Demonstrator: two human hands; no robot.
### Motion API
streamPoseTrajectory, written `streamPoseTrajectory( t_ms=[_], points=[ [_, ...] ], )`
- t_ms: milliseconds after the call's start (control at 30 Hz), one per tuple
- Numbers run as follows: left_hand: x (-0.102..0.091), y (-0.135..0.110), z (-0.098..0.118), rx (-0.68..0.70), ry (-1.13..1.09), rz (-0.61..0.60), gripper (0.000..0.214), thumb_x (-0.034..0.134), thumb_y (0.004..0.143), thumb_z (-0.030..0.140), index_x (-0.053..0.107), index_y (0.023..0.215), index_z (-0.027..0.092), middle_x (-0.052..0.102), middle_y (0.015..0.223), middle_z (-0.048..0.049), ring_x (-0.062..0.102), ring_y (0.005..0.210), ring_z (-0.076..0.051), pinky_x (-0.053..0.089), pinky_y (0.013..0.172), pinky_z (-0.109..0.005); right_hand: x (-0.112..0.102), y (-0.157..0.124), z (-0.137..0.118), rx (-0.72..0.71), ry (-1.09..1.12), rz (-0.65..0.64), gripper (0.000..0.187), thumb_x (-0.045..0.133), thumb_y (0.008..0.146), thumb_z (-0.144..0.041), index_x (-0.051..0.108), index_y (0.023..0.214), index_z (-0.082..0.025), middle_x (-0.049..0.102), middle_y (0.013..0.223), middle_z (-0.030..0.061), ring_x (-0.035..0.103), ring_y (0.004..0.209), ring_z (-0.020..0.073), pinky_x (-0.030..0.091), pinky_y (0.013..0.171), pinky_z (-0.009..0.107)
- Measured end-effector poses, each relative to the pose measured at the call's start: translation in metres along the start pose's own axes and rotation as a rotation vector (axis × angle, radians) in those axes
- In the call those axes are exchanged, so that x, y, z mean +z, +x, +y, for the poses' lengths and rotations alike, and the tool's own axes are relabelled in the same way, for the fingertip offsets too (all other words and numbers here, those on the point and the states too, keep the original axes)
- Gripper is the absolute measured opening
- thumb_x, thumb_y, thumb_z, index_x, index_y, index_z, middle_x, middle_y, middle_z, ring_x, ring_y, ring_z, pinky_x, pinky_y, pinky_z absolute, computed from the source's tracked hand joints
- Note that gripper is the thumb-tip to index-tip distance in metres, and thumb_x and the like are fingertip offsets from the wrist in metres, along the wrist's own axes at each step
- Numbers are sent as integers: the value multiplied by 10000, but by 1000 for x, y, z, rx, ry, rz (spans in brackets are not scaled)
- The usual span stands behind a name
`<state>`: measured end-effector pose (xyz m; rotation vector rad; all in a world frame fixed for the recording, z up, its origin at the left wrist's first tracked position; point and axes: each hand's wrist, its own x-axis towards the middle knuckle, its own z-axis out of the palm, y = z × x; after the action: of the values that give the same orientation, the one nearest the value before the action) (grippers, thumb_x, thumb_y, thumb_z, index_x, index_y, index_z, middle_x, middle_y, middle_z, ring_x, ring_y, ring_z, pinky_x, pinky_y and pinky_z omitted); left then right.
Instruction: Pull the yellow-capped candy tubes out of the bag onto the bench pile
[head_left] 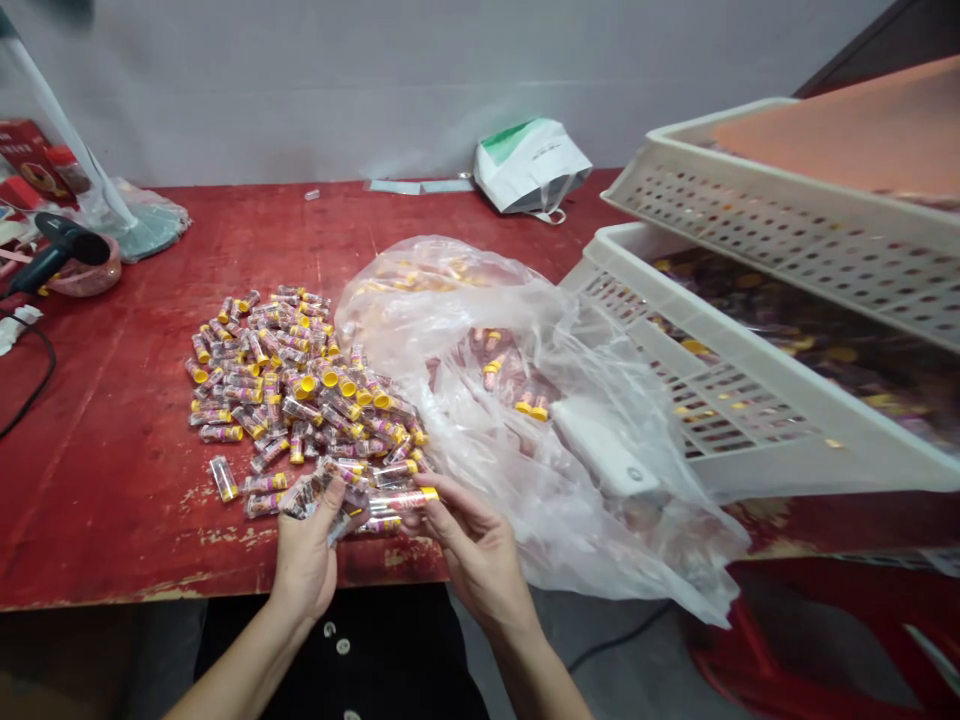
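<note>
Near the table's front edge, my left hand is closed on a bunch of crumpled, printed clear wrappers. Just to its right, my right hand pinches a small clear tube with a yellow cap, the cap end toward my fingers. The tube's other end lies close to the wrappers; whether they touch I cannot tell. Beyond both hands spreads a heap of similar yellow-capped tubes. A large translucent plastic bag with more tubes inside lies right of the heap.
Two stacked white perforated crates holding more tubes stand at the right. A white phone-like object rests at the bag. A white and green bag sits by the wall. A dark hair dryer lies on the red table at the left.
</note>
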<state>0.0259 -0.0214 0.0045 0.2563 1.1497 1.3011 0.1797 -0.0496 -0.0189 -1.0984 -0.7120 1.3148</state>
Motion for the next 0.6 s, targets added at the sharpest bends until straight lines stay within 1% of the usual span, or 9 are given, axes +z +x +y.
streamPoseTrajectory(
  t_ms=[100, 200, 267, 400, 433, 500, 600],
  points=[
    [-1, 4, 2, -85, -52, 21, 318, 863, 646, 215, 693, 910, 168, 735, 890, -27, 695, 756, -154, 613, 722, -315, -4, -3, -1, -52, -24, -9, 232, 765, 810, -343, 763, 1024, -253, 728, 908, 39, 671, 620, 140, 605, 652, 305],
    [-1, 4, 3, -145, -88, 40, 317, 839, 670, 144, 707, 956, 176, 749, 980, -49, 707, 848, -174, 614, 760, -320, -2, -4, -3, -108, -63, -42, 209, 775, 795, -332, 774, 988, -251, 680, 1010, 51, 673, 660, 140, 602, 630, 282],
    [1, 2, 4, -182, -95, 31, 300, 820, 698, 146, 709, 974, 180, 753, 1005, -57, 712, 867, -183, 616, 765, -327, 2, -3, -5, -141, -91, -47, 200, 773, 793, -329, 775, 975, -245, 664, 992, 54, 669, 678, 146, 603, 621, 277],
    [2, -1, 7, -251, -121, -1, 242, 762, 779, 220, 711, 1014, 188, 753, 1042, -69, 716, 883, -194, 621, 758, -342, 7, -2, -6, -170, -124, 4, 178, 755, 810, -318, 769, 974, -249, 660, 998, 51, 662, 717, 149, 607, 629, 273],
    [2, 0, 8, -253, -126, -4, 228, 747, 793, 219, 712, 1016, 185, 753, 1045, -73, 714, 897, -197, 620, 764, -341, 6, -2, -6, -170, -130, -1, 173, 752, 813, -315, 767, 971, -247, 655, 1004, 52, 662, 732, 151, 606, 632, 271],
    [3, 1, 9, -221, -137, 15, 205, 726, 805, 167, 712, 1010, 175, 754, 1041, -75, 709, 931, -196, 614, 787, -330, 3, -4, -6, -152, -129, -48, 162, 733, 830, -316, 761, 973, -245, 643, 1008, 51, 653, 719, 145, 597, 623, 265],
    [5, 4, 7, -174, -168, 101, 169, 710, 810, 107, 712, 972, 158, 754, 1029, -70, 705, 933, -174, 606, 812, -308, -2, -6, -2, -70, -100, -152, 176, 672, 880, -344, 736, 1012, -247, 644, 968, 47, 617, 618, 123, 578, 588, 275]
  ],
)
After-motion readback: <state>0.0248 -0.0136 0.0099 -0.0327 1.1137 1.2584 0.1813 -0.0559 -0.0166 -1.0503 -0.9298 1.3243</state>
